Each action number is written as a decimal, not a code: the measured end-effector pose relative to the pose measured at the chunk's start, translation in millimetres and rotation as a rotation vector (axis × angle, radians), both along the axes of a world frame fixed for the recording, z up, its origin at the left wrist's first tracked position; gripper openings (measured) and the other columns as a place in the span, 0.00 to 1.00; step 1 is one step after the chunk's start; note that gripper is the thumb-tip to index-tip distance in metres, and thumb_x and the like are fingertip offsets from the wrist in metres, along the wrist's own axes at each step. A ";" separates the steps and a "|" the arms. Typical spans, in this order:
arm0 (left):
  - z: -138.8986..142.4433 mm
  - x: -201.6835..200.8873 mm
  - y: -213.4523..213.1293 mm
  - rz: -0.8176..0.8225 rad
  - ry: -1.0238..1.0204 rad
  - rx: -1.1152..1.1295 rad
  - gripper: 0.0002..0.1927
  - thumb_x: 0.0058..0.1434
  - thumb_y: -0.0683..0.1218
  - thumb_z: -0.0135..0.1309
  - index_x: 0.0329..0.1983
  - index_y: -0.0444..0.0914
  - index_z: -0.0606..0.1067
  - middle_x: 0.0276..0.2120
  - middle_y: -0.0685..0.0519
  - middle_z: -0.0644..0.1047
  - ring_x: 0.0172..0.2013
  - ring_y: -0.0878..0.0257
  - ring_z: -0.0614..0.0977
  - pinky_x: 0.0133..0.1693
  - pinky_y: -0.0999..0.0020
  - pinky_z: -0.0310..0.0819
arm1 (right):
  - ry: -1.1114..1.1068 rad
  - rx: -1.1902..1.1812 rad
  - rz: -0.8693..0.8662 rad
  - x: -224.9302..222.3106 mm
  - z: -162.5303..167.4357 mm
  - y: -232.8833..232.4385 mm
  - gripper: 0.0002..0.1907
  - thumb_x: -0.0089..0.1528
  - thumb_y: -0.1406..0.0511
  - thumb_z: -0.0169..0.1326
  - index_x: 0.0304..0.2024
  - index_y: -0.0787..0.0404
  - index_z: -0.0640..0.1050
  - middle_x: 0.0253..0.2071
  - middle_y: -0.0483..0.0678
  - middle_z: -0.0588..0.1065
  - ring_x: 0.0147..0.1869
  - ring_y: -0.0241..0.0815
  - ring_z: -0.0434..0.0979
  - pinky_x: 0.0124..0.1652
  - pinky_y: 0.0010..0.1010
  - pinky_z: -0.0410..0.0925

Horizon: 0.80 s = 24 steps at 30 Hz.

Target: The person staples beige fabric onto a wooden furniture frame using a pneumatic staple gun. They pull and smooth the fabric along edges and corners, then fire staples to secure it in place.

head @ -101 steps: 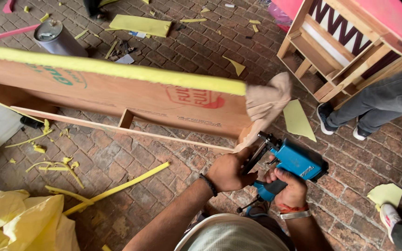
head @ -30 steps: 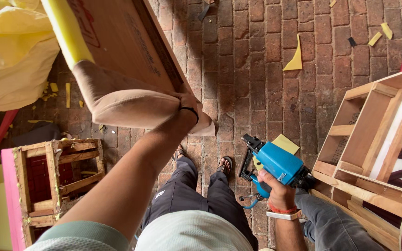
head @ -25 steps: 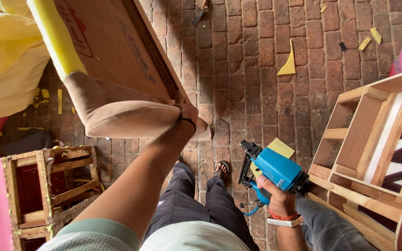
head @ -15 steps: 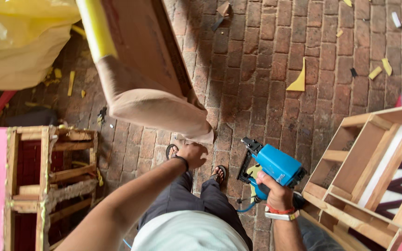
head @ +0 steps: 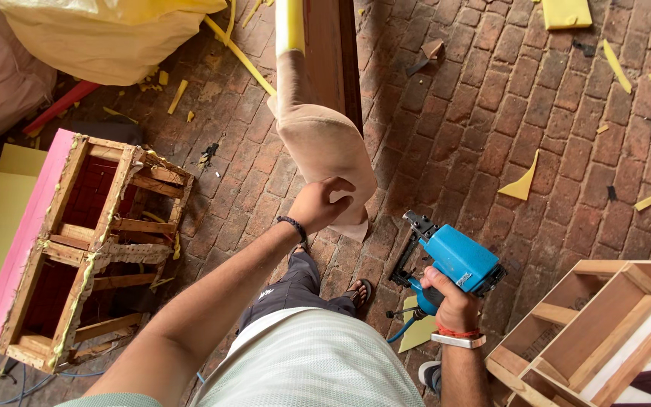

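Overhead, we see the left hand (head: 324, 202) gripping the beige fabric (head: 325, 151) wrapped over the lower end of a long wooden panel (head: 331, 53), fingers closed on a fold of the cloth near its bottom edge. The panel stands nearly on end above the brick floor (head: 453, 113), with a strip of yellow foam (head: 289, 26) running along its left edge. A dark bead bracelet (head: 293, 226) sits on the left wrist.

The right hand (head: 446, 294) is wrapped tight around the handle of a blue pneumatic staple gun (head: 453, 256), whose black nose points up and left, near the fabric's lower edge but apart from it. A blue air hose (head: 401, 332) hangs below the gun.

At left we find a bare wooden seat frame (head: 92, 241) with a pink foam side (head: 28, 226), and at lower right another wooden frame (head: 604, 332). A yellow foam sheet (head: 114, 30) lies at top left. Yellow foam scraps (head: 521, 185) are scattered over the bricks. A sandalled foot (head: 359, 290) shows beneath the fabric.
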<state>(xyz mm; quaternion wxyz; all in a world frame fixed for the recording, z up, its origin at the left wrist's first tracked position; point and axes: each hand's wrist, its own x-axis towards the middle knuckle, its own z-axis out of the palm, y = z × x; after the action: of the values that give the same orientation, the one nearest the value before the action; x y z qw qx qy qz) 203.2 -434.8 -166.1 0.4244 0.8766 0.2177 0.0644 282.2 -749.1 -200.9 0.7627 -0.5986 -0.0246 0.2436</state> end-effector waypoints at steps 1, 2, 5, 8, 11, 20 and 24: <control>6.2 -3.1 0.7 0.003 -0.023 -0.004 0.14 0.60 0.48 0.58 0.49 0.43 0.80 0.47 0.51 0.83 0.45 0.53 0.85 0.48 0.60 0.78 | -0.009 -0.021 0.007 -2.2 1.6 0.5 0.05 0.57 0.72 0.60 0.35 0.67 0.78 0.29 0.50 0.77 0.33 0.43 0.78 0.38 0.36 0.71; 11.4 -6.6 1.7 0.005 -0.047 -0.007 0.14 0.60 0.48 0.58 0.49 0.43 0.80 0.47 0.51 0.83 0.46 0.53 0.85 0.49 0.61 0.78 | -0.006 -0.003 0.007 -4.5 2.9 0.8 0.06 0.57 0.72 0.61 0.36 0.67 0.77 0.30 0.50 0.76 0.32 0.43 0.77 0.37 0.36 0.71; 22.5 -12.2 6.0 0.063 -0.062 -0.070 0.15 0.61 0.48 0.58 0.50 0.43 0.80 0.47 0.52 0.84 0.45 0.56 0.86 0.47 0.62 0.79 | -0.008 0.022 0.001 -9.2 6.8 1.4 0.08 0.56 0.72 0.61 0.37 0.66 0.77 0.30 0.49 0.75 0.31 0.43 0.76 0.36 0.36 0.71; 30.5 -14.4 11.9 0.109 -0.173 -0.103 0.15 0.62 0.48 0.58 0.51 0.41 0.79 0.48 0.53 0.84 0.47 0.58 0.86 0.48 0.63 0.79 | -0.022 0.011 0.017 -8.0 14.2 2.0 0.09 0.56 0.72 0.61 0.38 0.67 0.77 0.29 0.49 0.76 0.31 0.43 0.76 0.36 0.36 0.71; 39.1 -13.3 18.9 0.159 -0.286 -0.094 0.14 0.62 0.47 0.58 0.51 0.40 0.79 0.47 0.54 0.85 0.47 0.61 0.86 0.46 0.65 0.80 | -0.028 0.045 0.075 0.8 26.8 2.8 0.11 0.54 0.73 0.60 0.40 0.66 0.78 0.28 0.50 0.76 0.31 0.43 0.77 0.35 0.36 0.71; 82.8 -22.0 43.7 0.342 -0.428 -0.230 0.14 0.64 0.42 0.59 0.54 0.39 0.79 0.38 0.54 0.83 0.37 0.68 0.83 0.41 0.71 0.80 | -0.258 0.141 0.264 29.0 56.8 36.4 0.10 0.57 0.70 0.60 0.39 0.70 0.78 0.28 0.53 0.78 0.32 0.46 0.79 0.37 0.39 0.72; 103.7 -27.3 60.8 0.351 -0.371 -0.092 0.22 0.60 0.42 0.57 0.59 0.44 0.75 0.40 0.57 0.79 0.36 0.70 0.82 0.39 0.72 0.83 | -0.227 0.083 0.258 25.0 61.0 66.9 0.14 0.54 0.69 0.62 0.42 0.69 0.79 0.27 0.53 0.77 0.30 0.46 0.79 0.35 0.41 0.73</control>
<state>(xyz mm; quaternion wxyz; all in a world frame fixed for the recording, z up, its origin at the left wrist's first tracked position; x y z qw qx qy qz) 176.0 -374.1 -62.4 0.4790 0.7782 0.2874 0.2869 307.2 -682.1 -139.9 0.7415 -0.5822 -0.1973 0.2690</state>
